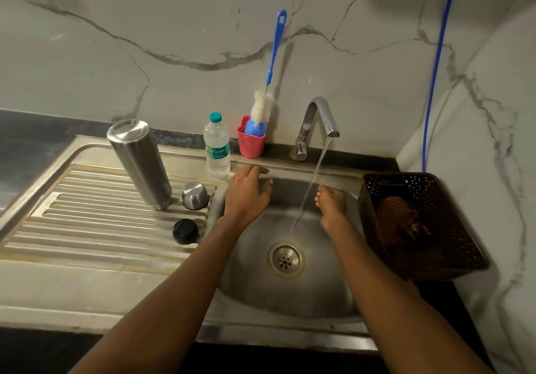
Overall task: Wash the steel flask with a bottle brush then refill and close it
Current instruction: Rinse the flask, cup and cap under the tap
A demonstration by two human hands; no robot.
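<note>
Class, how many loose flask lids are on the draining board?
2. The steel cup lid sits right beside the steel flask; the black stopper lies nearer the viewer. None seems hidden.

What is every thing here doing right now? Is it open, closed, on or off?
tap: on, water running.
steel flask: uncapped, standing on the drainboard.
steel cup lid: off, dome up.
black stopper: off, on the drainboard.
water bottle: capped, upright.
bottle brush: standing in the red cup.
left hand: open, at the sink rim.
right hand: open, empty, beside the stream.
basket: holds a cloth.
</note>
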